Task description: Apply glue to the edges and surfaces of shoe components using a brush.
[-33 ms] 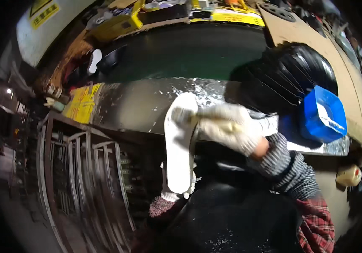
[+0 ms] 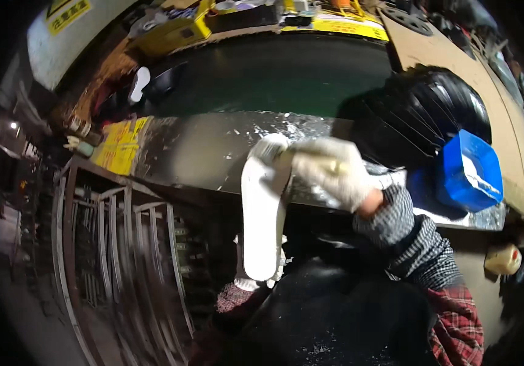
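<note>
A long white shoe sole (image 2: 262,226) points away from me, its wider end over the edge of the workbench. Beneath it, my left hand (image 2: 248,283) in a white glove holds it from below; only bits of the glove show at the lower end, and most of its fingers are hidden. In a pale knitted glove, my right hand (image 2: 335,171) is closed around what looks like a short brush (image 2: 279,160). The brush's blurred dark tip touches the far end of the sole.
At the right, a blue square tub (image 2: 472,171) with white residue stands by a black plastic-wrapped bundle (image 2: 426,116). A dark green belt (image 2: 274,73) runs behind the white-spattered bench edge (image 2: 201,143). Another white sole (image 2: 140,84) lies far left, and a metal rack (image 2: 115,244) stands lower left.
My right hand and the brush have shifted slightly toward the far end of the sole. The sole stays in my left hand at nearly the same spot.
</note>
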Tool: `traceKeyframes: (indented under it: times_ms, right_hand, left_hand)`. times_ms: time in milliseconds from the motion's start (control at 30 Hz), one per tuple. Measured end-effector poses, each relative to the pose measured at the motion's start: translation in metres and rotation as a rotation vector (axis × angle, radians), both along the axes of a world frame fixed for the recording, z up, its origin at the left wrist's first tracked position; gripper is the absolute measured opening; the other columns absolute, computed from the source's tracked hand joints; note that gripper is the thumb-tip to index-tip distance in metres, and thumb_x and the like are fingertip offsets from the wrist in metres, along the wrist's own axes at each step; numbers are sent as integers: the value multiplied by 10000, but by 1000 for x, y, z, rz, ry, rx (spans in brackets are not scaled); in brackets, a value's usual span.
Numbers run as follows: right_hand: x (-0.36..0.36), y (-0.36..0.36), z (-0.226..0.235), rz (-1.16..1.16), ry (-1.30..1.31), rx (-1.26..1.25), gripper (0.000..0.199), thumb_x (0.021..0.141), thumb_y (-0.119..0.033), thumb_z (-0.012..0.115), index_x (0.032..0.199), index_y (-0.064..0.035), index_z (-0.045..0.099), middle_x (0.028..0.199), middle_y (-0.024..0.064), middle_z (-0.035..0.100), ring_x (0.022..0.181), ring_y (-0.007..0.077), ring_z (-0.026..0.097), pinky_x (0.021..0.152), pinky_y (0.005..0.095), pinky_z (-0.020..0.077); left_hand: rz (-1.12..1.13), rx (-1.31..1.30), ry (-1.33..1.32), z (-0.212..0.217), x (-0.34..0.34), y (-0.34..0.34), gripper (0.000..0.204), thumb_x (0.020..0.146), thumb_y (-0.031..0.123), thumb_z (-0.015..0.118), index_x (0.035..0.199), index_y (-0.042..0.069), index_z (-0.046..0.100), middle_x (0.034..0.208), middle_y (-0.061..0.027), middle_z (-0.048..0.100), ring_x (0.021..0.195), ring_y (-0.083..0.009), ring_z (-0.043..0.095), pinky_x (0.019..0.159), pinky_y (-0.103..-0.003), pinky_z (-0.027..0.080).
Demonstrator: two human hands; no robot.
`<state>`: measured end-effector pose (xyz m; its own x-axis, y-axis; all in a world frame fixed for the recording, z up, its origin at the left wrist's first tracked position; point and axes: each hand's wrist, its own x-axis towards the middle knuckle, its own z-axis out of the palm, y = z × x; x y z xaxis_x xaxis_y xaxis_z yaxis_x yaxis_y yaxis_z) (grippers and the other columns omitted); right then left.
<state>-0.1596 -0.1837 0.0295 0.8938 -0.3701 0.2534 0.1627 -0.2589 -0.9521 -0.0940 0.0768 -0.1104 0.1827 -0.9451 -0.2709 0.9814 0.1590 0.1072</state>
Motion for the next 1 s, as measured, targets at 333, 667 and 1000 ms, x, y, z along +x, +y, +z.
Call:
traceKeyframes:
  times_ms: [333,667,1000]
  right_hand:
    - [-8,-19,9,84,177,578,249,908,-215,660,1013,11,669,867,89,690,779,140,652,691,262,537]
    - [7,18,58,543,-54,-404,122,864,-139,655,875,-19,675,751,96,671,653,227,650,600,314,538]
    - [-58,16,23,622,122,-31,347,889,-228,647,1112,35,610,1034,172,658,952,252,669,823,341,565]
  left_hand:
    - [-53,-87,-168,-30,15,19,880,865,724,395,1476,96,302,1388,-246,442,1136,-403,561,926,-531,498]
    - [169,20,347,17,7,7,859,872,762,272,1447,128,352,1271,-256,519,1093,-373,577,860,-508,529]
    - [220,-259,58,31,6,-1,628,1017,493,274,1370,-9,407,1218,-190,586,961,-326,654,830,-475,558]
